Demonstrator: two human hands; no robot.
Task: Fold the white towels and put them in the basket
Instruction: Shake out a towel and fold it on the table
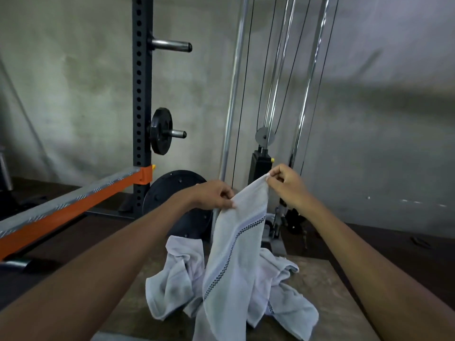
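The right hand (286, 187) pinches the top corner and the lower left hand (214, 196) pinches the near edge of a white terry towel with a checkered stripe (236, 254), hanging long-axis down over seemingly more crumpled white towels (172, 279) on the brown table (327, 291).

Dim indoor light; right wall (394, 99) motion-smeared; wide-angle bending at edges; soft shadows.

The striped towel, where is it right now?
Head view, centre: the striped towel hangs from its top edge, pinched by the left hand and the right hand, in front of the heap of white towels on the mat.
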